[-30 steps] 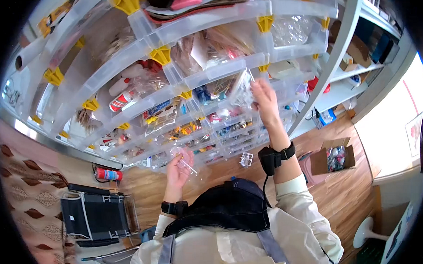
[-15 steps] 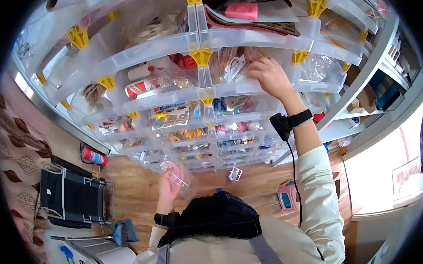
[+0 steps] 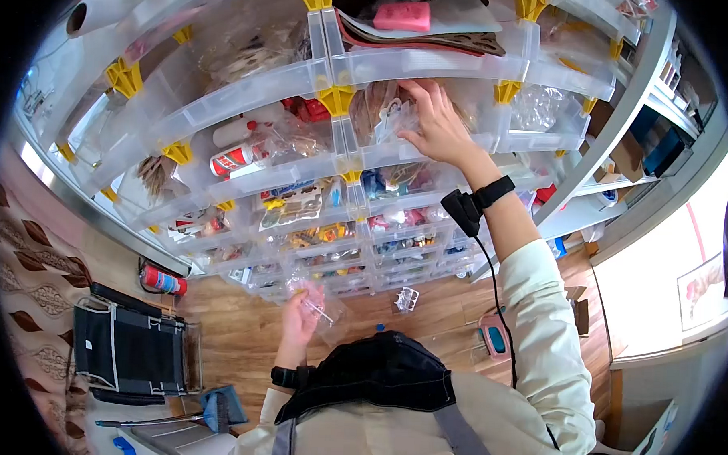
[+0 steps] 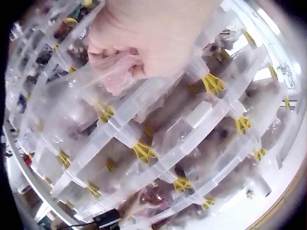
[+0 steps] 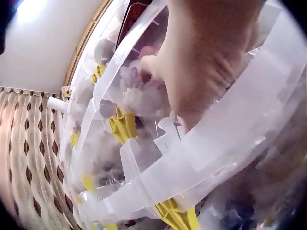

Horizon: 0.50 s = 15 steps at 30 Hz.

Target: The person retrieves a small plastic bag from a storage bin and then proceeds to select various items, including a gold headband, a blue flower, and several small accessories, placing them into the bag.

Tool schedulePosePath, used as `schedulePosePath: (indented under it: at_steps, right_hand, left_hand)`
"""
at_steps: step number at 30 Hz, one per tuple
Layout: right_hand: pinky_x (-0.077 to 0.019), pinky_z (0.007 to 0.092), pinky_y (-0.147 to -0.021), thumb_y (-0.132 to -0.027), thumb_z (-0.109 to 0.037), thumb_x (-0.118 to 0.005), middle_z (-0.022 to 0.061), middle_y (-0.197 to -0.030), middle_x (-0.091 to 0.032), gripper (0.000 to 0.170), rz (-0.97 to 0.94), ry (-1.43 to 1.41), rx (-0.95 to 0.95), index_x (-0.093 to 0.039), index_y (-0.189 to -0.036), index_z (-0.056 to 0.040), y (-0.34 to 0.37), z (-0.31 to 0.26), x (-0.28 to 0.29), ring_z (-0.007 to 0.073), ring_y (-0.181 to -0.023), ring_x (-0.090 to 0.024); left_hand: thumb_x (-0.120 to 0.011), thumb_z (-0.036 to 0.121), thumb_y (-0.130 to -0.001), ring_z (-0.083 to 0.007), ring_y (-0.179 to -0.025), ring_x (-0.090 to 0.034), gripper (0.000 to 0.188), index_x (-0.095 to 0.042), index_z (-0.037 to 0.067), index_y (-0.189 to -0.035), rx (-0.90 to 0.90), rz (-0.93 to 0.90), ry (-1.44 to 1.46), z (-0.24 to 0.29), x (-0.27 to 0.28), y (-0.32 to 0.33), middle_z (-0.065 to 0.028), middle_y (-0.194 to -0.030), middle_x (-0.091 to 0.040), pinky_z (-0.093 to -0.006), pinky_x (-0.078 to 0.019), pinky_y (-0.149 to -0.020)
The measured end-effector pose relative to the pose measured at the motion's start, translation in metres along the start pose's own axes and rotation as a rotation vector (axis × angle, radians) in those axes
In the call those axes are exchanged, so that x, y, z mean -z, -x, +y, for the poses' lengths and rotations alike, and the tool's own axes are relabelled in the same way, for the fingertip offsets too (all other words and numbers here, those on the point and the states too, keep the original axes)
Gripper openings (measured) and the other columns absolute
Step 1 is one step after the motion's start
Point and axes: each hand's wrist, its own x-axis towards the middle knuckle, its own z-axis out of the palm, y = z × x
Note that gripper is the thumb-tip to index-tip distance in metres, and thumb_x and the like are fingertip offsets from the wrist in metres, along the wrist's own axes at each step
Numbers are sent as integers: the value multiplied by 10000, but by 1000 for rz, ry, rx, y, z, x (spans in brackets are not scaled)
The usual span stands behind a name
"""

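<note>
My left hand (image 3: 296,321) grips a crinkled clear plastic bag (image 3: 329,313) low in front of the bins, a thin white stick showing with it. In the left wrist view, the fingers curl over the bunched bag (image 4: 120,72). My right hand (image 3: 441,130) reaches over the front wall of a clear bin (image 3: 399,154), fingers extended and thumb spread apart. Under and beside it lie plastic packets and a white card (image 3: 387,126). The right wrist view has the thumb beside a pale, wrinkled bundle (image 5: 144,96); the other fingertips are hidden.
Stacked clear bins with yellow connectors (image 3: 336,100) fill the front. A glue-like red-and-white bottle (image 3: 234,159) lies in the bin to the left. A metal shelf (image 3: 598,183) stands right; a folding chair (image 3: 131,344) and fire extinguisher (image 3: 163,281) are at left.
My right hand has moved from in front of the bins, with a clear packet, up into a bin; its fingers have since spread. The packet is no longer held. The left hand keeps its bag.
</note>
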Motion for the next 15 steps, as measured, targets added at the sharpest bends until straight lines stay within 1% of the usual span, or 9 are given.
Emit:
schedulePosePath:
  at_steps: [1, 3, 4, 6, 9, 10, 13, 14, 15]
  right_hand:
    - [-358, 388, -837, -628, -81, -634, 187, -971, -498, 513, -2, 1, 1, -423, -1095, -91, 0, 2, 0, 339, -948, -457]
    - [-390, 370, -799, -643, -51, -616, 166, -923, -519, 415, -301, -72, 34, -471, -1032, -64, 0, 12, 1, 315, -912, -485]
    - [-390, 370, -799, -643, -51, -616, 166, -923, -519, 415, -302, -73, 37, -471, -1032, -64, 0, 16, 0, 315, -912, -485]
    - [-428, 350, -735, -655, -17, -592, 159, -859, -551, 304, -503, -150, -27, -535, -952, -39, 2, 23, -1, 312, -831, -522]
    - [-449, 300, -683, -689, -4, -572, 125, -789, -586, 174, -404, -253, -95, -576, -862, -13, 12, 28, 0, 251, -746, -565]
    - [-442, 267, -687, -712, -14, -571, 95, -767, -603, 154, -409, -442, -353, -589, -864, -15, 13, 26, -2, 175, -737, -574]
    - [-451, 285, -677, -684, -67, -607, 116, -776, -614, 169, -542, -581, -475, -606, -851, -47, 2, 36, -11, 201, -716, -589]
    - [-454, 318, -670, -705, -123, -591, 122, -807, -614, 187, -669, -624, -366, -614, -881, -63, -4, 35, -14, 244, -716, -590]
    - [-454, 318, -670, -705, -123, -591, 122, -807, -614, 187, -653, -626, -370, -614, -881, -63, -7, 30, -20, 244, -716, -590]
  left_hand:
    - [-476, 131, -795, -226, -811, -550, 215, -465, 27, -983, 2, -1, 2, -1, 3, -1, -174, -1011, -539, -315, -458, -667]
    - [-477, 154, -798, -212, -824, -547, 218, -472, 39, -982, -4, -13, -45, -3, 9, -4, -163, -1015, -544, -306, -447, -679]
    - [-477, 154, -798, -212, -824, -547, 218, -472, 39, -982, -6, -13, -42, -2, 10, -4, -163, -1015, -544, -306, -447, -679]
    - [-480, 163, -797, -204, -839, -542, 217, -478, 41, -977, -12, -12, -37, 1, 12, -2, -151, -1020, -547, -299, -437, -700]
    - [-478, 164, -797, -196, -845, -538, 211, -485, 47, -973, -46, 12, -57, 3, 9, 4, -139, -1021, -549, -296, -431, -710]
    - [-478, 164, -797, -196, -845, -538, 211, -485, 47, -973, -51, 17, -39, 0, 12, 3, -139, -1021, -549, -296, -431, -710]
    - [-483, 169, -793, -198, -835, -539, 225, -487, 49, -983, -44, 26, -56, -6, 26, -3, -139, -1014, -551, -302, -434, -698]
    - [-489, 171, -789, -199, -826, -541, 235, -488, 50, -991, -13, 9, -51, -8, 30, -5, -139, -1002, -555, -305, -436, -691]
    - [-494, 174, -786, -200, -817, -543, 246, -489, 51, -999, 17, -10, -50, -8, 32, -9, -139, -991, -560, -307, -438, -685]
